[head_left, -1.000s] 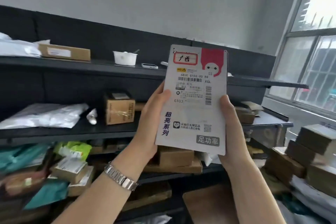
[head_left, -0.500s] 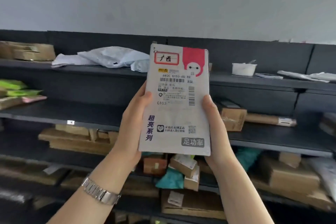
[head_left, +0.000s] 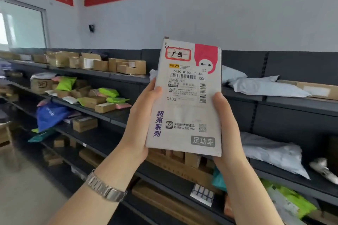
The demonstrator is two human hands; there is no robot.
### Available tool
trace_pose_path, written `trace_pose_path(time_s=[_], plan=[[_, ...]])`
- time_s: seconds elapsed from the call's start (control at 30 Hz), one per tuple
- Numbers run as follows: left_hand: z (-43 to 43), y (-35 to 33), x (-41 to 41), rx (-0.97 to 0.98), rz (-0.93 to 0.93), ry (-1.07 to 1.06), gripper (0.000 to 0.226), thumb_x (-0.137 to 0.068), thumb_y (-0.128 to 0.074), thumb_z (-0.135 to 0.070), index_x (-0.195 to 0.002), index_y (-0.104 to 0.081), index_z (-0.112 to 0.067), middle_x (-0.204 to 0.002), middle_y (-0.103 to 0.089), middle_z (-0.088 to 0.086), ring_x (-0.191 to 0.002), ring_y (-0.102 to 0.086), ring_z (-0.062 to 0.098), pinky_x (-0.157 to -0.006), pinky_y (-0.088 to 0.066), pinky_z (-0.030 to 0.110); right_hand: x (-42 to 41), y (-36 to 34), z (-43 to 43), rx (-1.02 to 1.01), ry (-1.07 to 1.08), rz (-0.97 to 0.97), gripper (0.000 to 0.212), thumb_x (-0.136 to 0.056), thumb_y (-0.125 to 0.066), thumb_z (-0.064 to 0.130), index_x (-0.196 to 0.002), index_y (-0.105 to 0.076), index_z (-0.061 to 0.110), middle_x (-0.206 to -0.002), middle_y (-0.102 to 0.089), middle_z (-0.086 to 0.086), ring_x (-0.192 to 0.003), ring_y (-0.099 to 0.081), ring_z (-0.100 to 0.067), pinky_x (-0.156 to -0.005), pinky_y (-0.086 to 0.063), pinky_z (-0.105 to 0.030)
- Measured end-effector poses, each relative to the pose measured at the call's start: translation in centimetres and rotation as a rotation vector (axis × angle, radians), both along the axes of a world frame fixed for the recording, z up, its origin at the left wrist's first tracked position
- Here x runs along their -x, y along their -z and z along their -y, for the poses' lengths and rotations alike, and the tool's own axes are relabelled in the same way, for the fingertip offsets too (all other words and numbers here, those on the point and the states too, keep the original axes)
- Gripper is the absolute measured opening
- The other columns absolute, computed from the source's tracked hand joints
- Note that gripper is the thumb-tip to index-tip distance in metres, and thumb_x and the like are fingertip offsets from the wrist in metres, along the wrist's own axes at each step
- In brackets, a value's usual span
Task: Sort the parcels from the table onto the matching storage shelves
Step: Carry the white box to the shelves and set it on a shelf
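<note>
I hold a flat white parcel (head_left: 186, 111) upright at chest height in front of the shelves. It has a pink corner with a cartoon face, a red-framed handwritten label at the top, barcodes and purple characters down its left side. My left hand (head_left: 140, 120) grips its left edge, with a metal watch on that wrist. My right hand (head_left: 225, 126) grips its right edge and lower corner. Behind the parcel runs a long dark storage shelf unit (head_left: 128, 113) with several tiers.
Cardboard boxes (head_left: 111, 65) line the top tier at left. Green and pink bags (head_left: 108, 95) and a blue bag (head_left: 51, 113) lie on the middle tiers. Grey poly mailers (head_left: 263, 87) lie on the right tiers. Red banners hang on the wall. Bare floor (head_left: 27, 188) lies at lower left.
My view has swung left along the shelves, from the window end to a stretch with box stacks and green bags. The parcel stays upright in both hands.
</note>
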State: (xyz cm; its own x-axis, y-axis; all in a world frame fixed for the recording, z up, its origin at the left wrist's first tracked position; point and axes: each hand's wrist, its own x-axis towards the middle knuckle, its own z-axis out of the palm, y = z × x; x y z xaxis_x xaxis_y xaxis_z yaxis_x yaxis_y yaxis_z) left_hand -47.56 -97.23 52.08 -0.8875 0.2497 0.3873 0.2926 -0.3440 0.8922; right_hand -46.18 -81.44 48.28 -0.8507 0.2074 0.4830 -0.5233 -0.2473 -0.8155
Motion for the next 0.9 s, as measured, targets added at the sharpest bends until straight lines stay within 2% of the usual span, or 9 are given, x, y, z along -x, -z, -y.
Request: trace_pose_path(time_s=[0.07,0.13,0.23,0.33,0.47,0.53,0.63,0.73,0.9], plan=[[1.3,-1.3,3.4,0.066,-0.026,-0.055,0.046,-0.108,-0.028,-0.012,-0.152,-0.038,-0.01,-0.151,-0.05,0.017,-0.094,-0.065,0.027,-0.054,-0.047,0.006,3.1,-0.8,1.2,-0.001,-0.033,-0.02,0.057,-0.09,-0.057,0.053,-0.141,-0.061,0.026,-0.131,-0.076,-0.004,-0.119,-0.074,-0.029,-0.105,-0.054,-0.058],[2.7,-2.6,5.8,-0.043,-0.102,-0.055,0.047,-0.107,-0.025,-0.007,-0.153,-0.03,-0.002,-0.157,-0.038,0.022,-0.076,-0.055,0.019,-0.038,-0.041,0.008,6.3,-1.7,2.3,-0.015,-0.06,-0.042,0.055,-0.089,-0.057,0.051,-0.138,-0.063,0.026,-0.129,-0.077,-0.004,-0.117,-0.075,-0.03,-0.104,-0.055,-0.059],[3.7,-1.9,8.4,-0.011,-0.062,-0.103,0.045,-0.108,-0.027,-0.01,-0.151,-0.039,-0.007,-0.151,-0.048,0.021,-0.076,-0.057,0.024,-0.062,-0.05,0.005,11.3,-3.2,3.6,-0.059,-0.097,-0.057,0.05,-0.091,-0.055,0.048,-0.134,-0.066,0.026,-0.128,-0.078,-0.004,-0.117,-0.075,-0.03,-0.104,-0.055,-0.058],[4.8,-2.1,10.6,-0.002,-0.007,-0.162,0.043,-0.106,-0.032,-0.02,-0.143,-0.052,-0.012,-0.137,-0.063,0.013,-0.123,-0.06,0.033,-0.106,-0.046,0.041,16.1,-3.8,4.9,-0.084,-0.134,-0.058,0.053,-0.092,-0.054,0.051,-0.139,-0.063,0.027,-0.132,-0.076,-0.003,-0.12,-0.073,-0.028,-0.106,-0.053,-0.057],[9.1,-1.9,20.9,-0.217,0.069,-0.339,0.049,-0.11,-0.023,-0.011,-0.157,-0.017,0.004,-0.164,-0.026,0.019,-0.151,-0.024,0.028,-0.079,-0.035,-0.001,22.5,-3.7,7.3,-0.113,-0.214,-0.033,0.057,-0.093,-0.054,0.052,-0.145,-0.057,0.028,-0.136,-0.073,-0.004,-0.122,-0.072,-0.029,-0.106,-0.053,-0.057],[11.0,-1.1,25.5,-0.178,0.047,-0.433,0.049,-0.11,-0.021,-0.009,-0.156,-0.017,0.007,-0.16,-0.033,0.021,-0.146,-0.032,0.032,-0.1,-0.034,0.016,25.7,-3.0,8.8,-0.1,-0.237,-0.006,0.06,-0.091,-0.055,0.052,-0.145,-0.056,0.027,-0.135,-0.074,-0.005,-0.121,-0.073,-0.031,-0.106,-0.053,-0.059],[12.2,0.3,28.7,-0.048,0.056,-0.283,0.043,-0.104,-0.038,-0.022,-0.142,-0.053,-0.009,-0.116,-0.074,0.008,-0.102,-0.071,0.026,-0.074,-0.058,0.029,30.4,-1.5,11.6,-0.08,-0.261,0.039,0.064,-0.089,-0.057,0.052,-0.146,-0.054,0.025,-0.135,-0.074,-0.007,-0.121,-0.073,-0.033,-0.106,-0.053,-0.059],[15.9,4.2,33.3,-0.103,-0.008,-0.233,0.043,-0.089,-0.059,-0.042,-0.131,-0.066,-0.031,-0.12,-0.076,-0.001,-0.103,-0.076,0.019,-0.069,-0.061,0.028,34.6,0.2,15.0,-0.115,-0.257,0.074,0.065,-0.09,-0.058,0.053,-0.149,-0.05,0.026,-0.137,-0.072,-0.006,-0.121,-0.073,-0.03,-0.105,-0.055,-0.057],[21.7,7.1,41.1,-0.093,0.076,-0.188,0.044,-0.089,-0.058,-0.042,-0.13,-0.066,-0.029,-0.119,-0.077,-0.001,-0.103,-0.076,0.021,-0.073,-0.06,0.032,40.7,2.1,21.2,-0.145,-0.144,0.179,0.052,-0.106,-0.045,0.033,-0.155,-0.043,0.016,-0.135,-0.07,-0.009,-0.118,-0.071,-0.029,-0.103,-0.057,-0.046]])
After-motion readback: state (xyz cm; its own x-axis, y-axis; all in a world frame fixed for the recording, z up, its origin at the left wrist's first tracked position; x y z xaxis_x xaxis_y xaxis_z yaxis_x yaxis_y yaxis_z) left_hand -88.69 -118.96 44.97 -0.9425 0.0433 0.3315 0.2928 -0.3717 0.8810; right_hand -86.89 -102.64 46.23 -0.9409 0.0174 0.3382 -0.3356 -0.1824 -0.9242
